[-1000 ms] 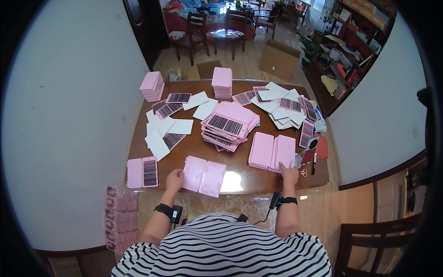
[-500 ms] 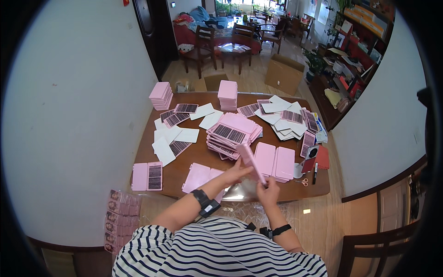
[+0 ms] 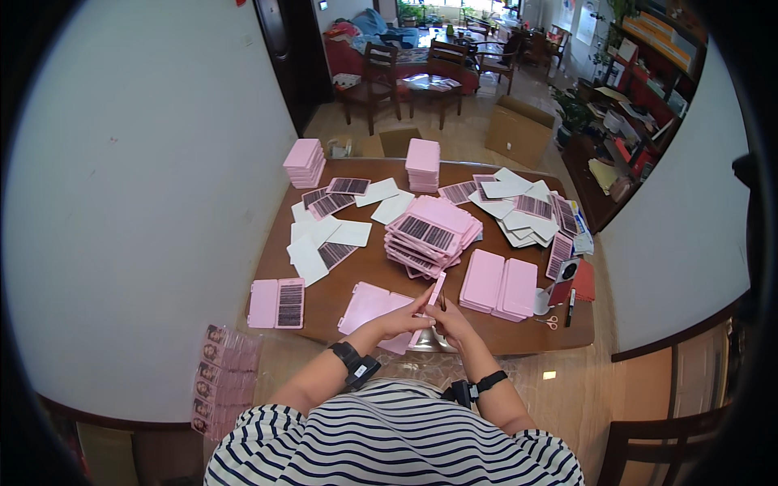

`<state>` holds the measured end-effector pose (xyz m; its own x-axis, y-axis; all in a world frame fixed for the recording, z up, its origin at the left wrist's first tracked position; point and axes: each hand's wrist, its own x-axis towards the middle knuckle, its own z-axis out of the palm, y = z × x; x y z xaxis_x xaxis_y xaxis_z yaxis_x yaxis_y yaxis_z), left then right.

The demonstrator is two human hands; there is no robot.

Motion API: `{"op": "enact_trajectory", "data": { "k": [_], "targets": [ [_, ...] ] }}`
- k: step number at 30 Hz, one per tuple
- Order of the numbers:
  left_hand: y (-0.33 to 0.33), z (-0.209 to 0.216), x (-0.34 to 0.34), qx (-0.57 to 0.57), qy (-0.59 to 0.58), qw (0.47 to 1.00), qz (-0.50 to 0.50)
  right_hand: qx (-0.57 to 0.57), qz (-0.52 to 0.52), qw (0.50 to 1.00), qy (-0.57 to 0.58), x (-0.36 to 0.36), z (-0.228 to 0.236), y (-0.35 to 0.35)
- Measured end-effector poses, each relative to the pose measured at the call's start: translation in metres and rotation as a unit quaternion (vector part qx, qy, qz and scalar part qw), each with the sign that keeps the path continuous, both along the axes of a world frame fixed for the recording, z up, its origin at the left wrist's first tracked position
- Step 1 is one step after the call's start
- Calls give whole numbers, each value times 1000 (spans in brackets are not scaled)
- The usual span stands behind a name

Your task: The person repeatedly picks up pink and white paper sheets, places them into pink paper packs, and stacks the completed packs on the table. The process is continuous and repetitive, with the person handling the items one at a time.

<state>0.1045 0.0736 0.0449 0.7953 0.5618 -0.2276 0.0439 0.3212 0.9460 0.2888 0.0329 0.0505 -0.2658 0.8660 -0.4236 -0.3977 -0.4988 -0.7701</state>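
Just above the table's front edge I hold a thin pink case [image 3: 438, 289] upright, nearly edge-on. My left hand [image 3: 409, 318] grips it from the left, and my right hand [image 3: 450, 319] has its fingers round the right side. Part of the case's inner side is hidden by my fingers. Under my left hand lies an open pink case [image 3: 374, 306]. Beyond the hands rises an uneven pile of pink cases [image 3: 442, 212], one holding a panel of black strips [image 3: 426, 232]. To the right, open pink cases [image 3: 485, 279] are stacked.
White cards [image 3: 314, 233] and black-striped panels [image 3: 532, 206] are spread left and right. Two neat stacks of pink cases [image 3: 305, 162] [image 3: 423, 164] stand at the back. Scissors [image 3: 552, 322], a black pen [image 3: 570, 306] and a round mirror [image 3: 570, 270] lie at right.
My right hand has moved left and up against the pink case, close to my left hand. The case has turned from slanting to nearly edge-on. The whole view has shifted slightly.
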Motion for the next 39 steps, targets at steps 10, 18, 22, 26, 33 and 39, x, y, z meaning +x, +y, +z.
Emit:
{"op": "enact_trajectory", "data": {
  "k": [10,18,22,26,33,39],
  "targets": [
    [-15,-21,-49,3,-18,991,136,49,7,997,-55,-79,-11,26],
    [4,8,-79,210,182,909,310,159,2,936,-313,-96,-34,39],
    [21,3,-79,400,339,791,315,154,-14,911,-382,-108,-41,40],
    [27,-8,-82,102,121,913,377,139,-34,924,-355,-104,-25,39],
    [-17,-18,-100,340,266,883,181,49,-174,935,-306,-108,-55,37],
    [-27,-61,-111,371,270,852,252,-98,-90,961,-244,-104,-97,29]
  ]
}}
